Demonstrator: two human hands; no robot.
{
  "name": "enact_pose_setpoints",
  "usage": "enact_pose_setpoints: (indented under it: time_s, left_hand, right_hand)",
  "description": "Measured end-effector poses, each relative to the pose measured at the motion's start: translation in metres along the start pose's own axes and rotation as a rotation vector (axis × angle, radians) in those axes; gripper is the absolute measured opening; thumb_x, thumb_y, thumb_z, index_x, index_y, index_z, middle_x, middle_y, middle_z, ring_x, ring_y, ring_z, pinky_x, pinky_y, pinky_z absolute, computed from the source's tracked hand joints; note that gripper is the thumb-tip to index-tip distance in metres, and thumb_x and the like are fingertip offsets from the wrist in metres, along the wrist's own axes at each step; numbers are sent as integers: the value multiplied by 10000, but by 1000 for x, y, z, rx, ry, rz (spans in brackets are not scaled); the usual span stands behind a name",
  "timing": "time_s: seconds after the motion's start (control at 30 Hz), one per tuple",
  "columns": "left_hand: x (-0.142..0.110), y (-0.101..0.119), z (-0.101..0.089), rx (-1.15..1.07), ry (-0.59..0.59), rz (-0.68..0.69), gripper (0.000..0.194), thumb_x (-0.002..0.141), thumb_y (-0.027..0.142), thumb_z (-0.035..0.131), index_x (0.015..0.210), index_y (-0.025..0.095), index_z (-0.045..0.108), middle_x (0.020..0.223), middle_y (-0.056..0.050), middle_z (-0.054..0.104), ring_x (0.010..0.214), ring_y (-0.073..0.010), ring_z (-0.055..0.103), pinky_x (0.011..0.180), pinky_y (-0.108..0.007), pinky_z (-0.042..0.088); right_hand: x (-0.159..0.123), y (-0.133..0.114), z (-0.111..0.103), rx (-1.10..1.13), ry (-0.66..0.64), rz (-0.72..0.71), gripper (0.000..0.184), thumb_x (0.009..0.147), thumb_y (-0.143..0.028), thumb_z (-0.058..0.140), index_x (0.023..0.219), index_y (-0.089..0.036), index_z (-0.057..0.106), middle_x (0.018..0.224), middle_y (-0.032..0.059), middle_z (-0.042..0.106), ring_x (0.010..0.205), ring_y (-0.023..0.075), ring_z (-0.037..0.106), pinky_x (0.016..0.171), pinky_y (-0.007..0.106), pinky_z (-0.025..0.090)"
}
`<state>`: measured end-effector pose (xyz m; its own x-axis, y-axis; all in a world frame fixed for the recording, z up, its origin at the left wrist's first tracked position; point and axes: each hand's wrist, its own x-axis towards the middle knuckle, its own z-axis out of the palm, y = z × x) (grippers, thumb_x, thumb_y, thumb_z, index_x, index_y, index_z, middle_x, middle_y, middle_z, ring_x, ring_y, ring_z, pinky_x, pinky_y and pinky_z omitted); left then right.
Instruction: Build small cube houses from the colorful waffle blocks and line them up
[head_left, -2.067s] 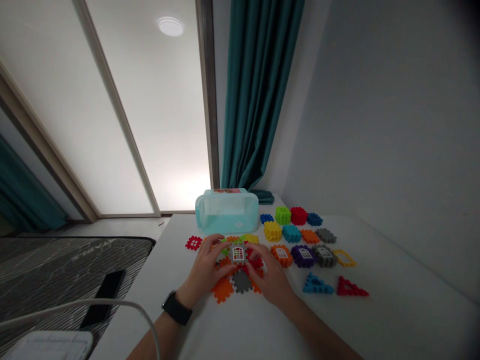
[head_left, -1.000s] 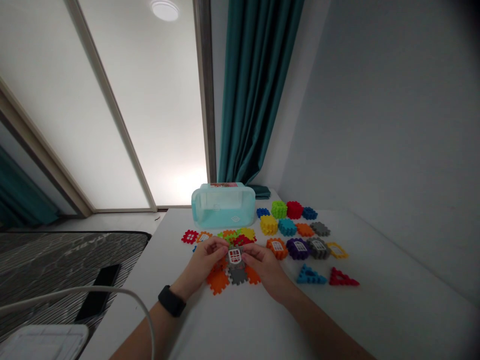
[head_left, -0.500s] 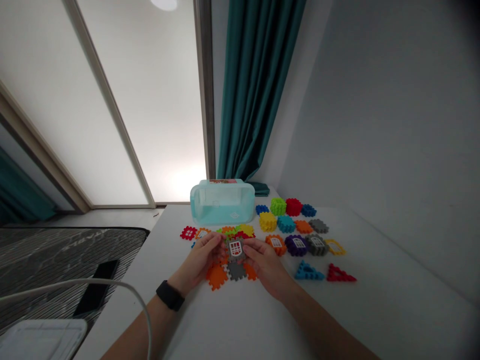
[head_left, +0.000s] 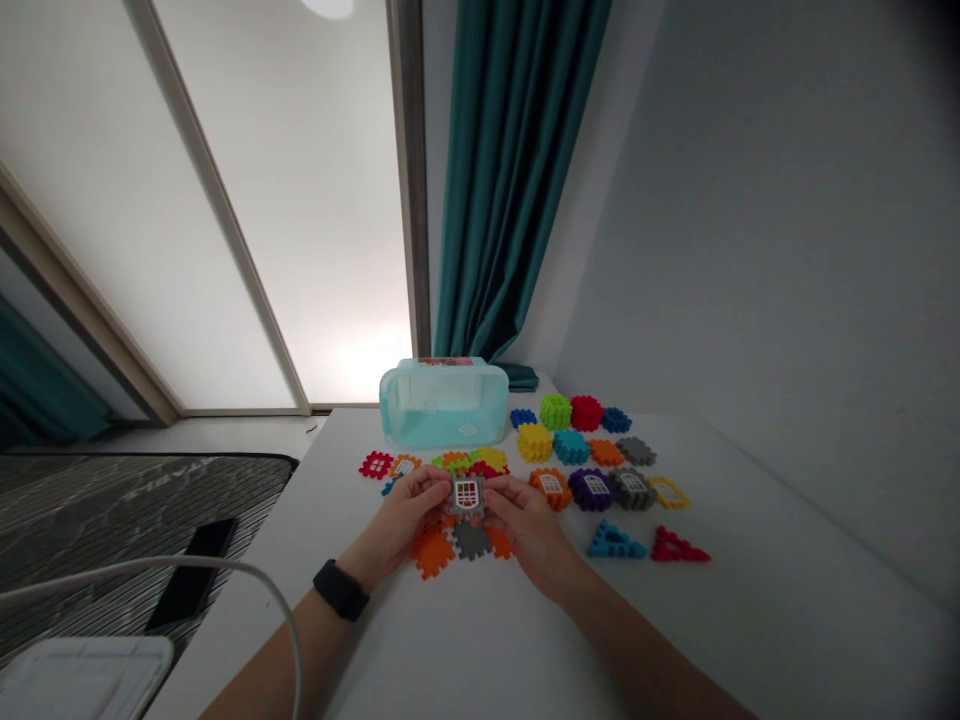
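Note:
Between my two hands is a grey building tile point(head_left: 467, 508) with a white window grid in its middle. My left hand point(head_left: 409, 510) pinches its left edge with thumb and fingers. On the opposite edge, my right hand point(head_left: 525, 515) grips it the same way. Below it on the table lie an orange toothed tile point(head_left: 433, 552), a flat grey tile point(head_left: 472, 541) and another orange tile point(head_left: 499, 542). Behind my hands are a yellow tile point(head_left: 491, 459) and green and red pieces, partly covered by the fingers. A red window tile point(head_left: 376, 465) lies further left.
A clear turquoise bin point(head_left: 445, 405) stands at the back. Stacks of coloured tiles, among them a purple stack point(head_left: 592, 489), sit on the right with a blue triangle point(head_left: 616, 541) and a red triangle point(head_left: 679, 546). A white cable point(head_left: 247, 570) arches at the lower left.
The grey window tile has shifted slightly left and up, and my left fingers now close on its edge. My right hand keeps its grip.

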<state>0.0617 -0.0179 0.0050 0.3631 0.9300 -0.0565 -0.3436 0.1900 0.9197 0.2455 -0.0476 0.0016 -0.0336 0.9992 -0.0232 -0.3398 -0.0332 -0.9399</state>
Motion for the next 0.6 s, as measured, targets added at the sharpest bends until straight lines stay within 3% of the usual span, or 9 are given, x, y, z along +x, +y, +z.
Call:
enact_pose_setpoints:
  time_s: [0.17, 0.4, 0.6]
  left_hand:
    - [1, -2, -2, 50, -11, 22, 375, 749, 440, 848, 933, 155, 688, 829, -28, 689, 713, -127, 604, 657, -232, 455]
    - [-3, 2, 2, 308, -12, 144, 294, 837, 467, 747, 901, 182, 708, 849, -12, 671, 794, -157, 598, 727, -248, 449]
    - [-5, 6, 5, 451, -59, 182, 319, 871, 503, 695, 950, 194, 714, 847, -17, 660, 768, -169, 581, 708, -264, 446]
  right_hand:
    - [3, 4, -6, -178, -21, -89, 377, 736, -470, 795, 977, -192, 712, 892, 51, 753, 767, 191, 686, 719, 336, 570]
    - [1, 5, -11, -670, 62, -457, 115, 874, -306, 616, 916, -219, 678, 882, 49, 721, 831, 217, 682, 774, 355, 559]
    - [-3, 4, -15, -865, 54, -717, 101, 946, -242, 551, 956, -252, 651, 924, 55, 697, 900, 226, 665, 824, 367, 548]
